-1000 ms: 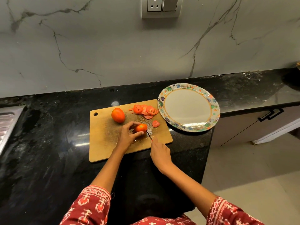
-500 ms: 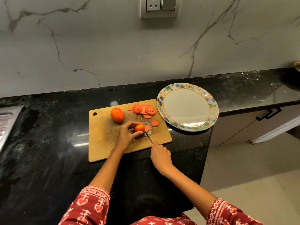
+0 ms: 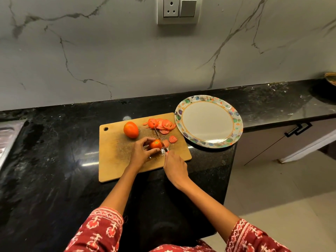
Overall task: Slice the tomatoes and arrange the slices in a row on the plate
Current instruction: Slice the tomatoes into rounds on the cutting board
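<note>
On the wooden cutting board point(image 3: 116, 160) my left hand point(image 3: 141, 153) pinches a partly cut tomato point(image 3: 155, 144). My right hand point(image 3: 175, 167) grips a knife point(image 3: 161, 138) whose blade stands against the tomato's right side. A fresh slice point(image 3: 165, 142) lies just right of the blade, another slice point(image 3: 173, 139) beyond it. A pile of slices point(image 3: 161, 124) sits at the board's far right corner. One whole tomato point(image 3: 131, 129) rests at the board's far middle. The patterned plate point(image 3: 236, 124) to the right holds nothing.
The black counter point(image 3: 54, 160) ends just right of the board, with floor point(image 3: 272, 188) below. A steel sink edge point(image 3: 9, 137) shows at far left. A cabinet door with a black handle point(image 3: 298, 129) is under the right counter. The wall socket point(image 3: 179, 10) is above.
The knife has come down through the tomato and a new slice has dropped to the right of the blade. My left hand has shifted slightly left on the shrinking tomato.
</note>
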